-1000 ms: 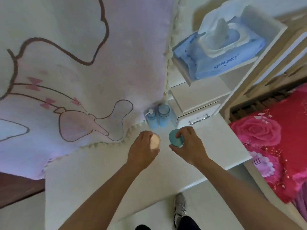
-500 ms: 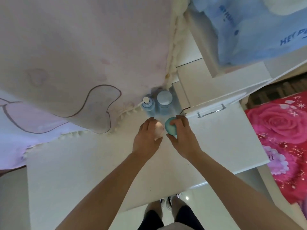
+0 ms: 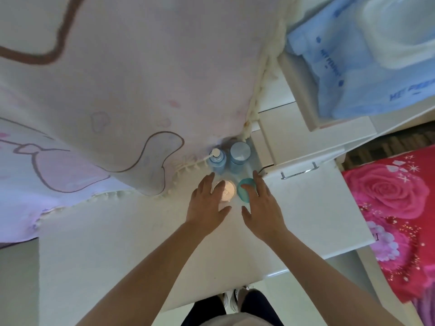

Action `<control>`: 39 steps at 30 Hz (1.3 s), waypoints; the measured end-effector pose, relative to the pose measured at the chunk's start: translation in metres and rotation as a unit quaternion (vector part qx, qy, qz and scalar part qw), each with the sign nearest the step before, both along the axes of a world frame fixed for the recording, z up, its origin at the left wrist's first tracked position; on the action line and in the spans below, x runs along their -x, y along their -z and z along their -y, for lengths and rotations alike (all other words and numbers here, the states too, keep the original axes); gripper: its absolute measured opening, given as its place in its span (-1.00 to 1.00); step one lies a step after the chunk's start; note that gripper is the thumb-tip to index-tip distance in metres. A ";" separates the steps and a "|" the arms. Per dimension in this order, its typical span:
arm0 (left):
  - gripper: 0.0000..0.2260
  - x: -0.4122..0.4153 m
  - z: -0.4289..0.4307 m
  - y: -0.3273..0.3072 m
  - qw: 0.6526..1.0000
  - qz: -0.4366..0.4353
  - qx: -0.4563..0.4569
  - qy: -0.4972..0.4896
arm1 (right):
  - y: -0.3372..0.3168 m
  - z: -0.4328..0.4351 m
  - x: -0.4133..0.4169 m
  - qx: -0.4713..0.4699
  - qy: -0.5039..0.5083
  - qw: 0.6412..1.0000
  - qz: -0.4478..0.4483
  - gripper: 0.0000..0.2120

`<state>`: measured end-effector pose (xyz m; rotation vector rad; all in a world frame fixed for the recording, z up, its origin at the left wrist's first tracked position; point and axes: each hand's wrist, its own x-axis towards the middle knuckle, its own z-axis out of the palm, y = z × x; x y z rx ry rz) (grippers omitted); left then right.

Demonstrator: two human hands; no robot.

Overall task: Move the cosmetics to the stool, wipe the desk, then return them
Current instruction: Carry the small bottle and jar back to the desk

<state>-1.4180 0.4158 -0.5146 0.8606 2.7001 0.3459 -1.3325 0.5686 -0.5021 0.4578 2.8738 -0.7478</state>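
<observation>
Four cosmetics were clustered at the back of the desk (image 3: pixel 113 245), just beside a draped printed cloth (image 3: pixel 122 107) whose fringe could be snagged. The left hand (image 3: pixel 207 204) was laid, fingers straight and released, over the pale-lidded jar (image 3: pixel 227 190); the pump bottle (image 3: pixel 217 161) and capped blue bottle (image 3: pixel 239 156) just behind could be toppled by a careless reach. The right hand (image 3: pixel 261 207), likewise unclenched, was spread over the teal jar (image 3: pixel 243 191), hemmed by the drawer unit (image 3: pixel 301 161). A wipes pack (image 3: pixel 348 74) was shelved above.
</observation>
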 end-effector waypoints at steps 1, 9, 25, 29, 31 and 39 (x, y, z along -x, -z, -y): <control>-0.42 0.000 0.007 -0.011 1.000 -0.017 -0.008 -0.001 | -0.009 0.002 -0.001 -0.015 -0.016 1.000 -0.006 -0.50; -0.62 0.000 0.086 -0.132 0.970 -0.156 -0.112 -0.148 | -0.118 0.040 0.046 0.040 -0.158 0.968 -0.192 -0.70; -0.51 -0.274 0.425 -0.338 0.654 -0.432 0.111 -0.610 | -0.265 0.454 0.020 0.200 -0.542 0.721 -0.383 -0.48; -0.47 -0.380 0.488 -0.352 0.567 -0.414 0.164 -0.693 | -0.288 0.568 -0.053 0.189 -0.631 0.646 -0.385 -0.42; -0.46 -0.433 0.518 -0.352 0.534 -0.408 0.172 -0.720 | -0.292 0.625 -0.097 0.194 -0.668 0.613 -0.375 -0.42; -0.45 -0.595 0.644 -0.353 0.458 -0.370 0.166 -0.791 | -0.307 0.807 -0.260 0.191 -0.755 0.531 -0.335 -0.41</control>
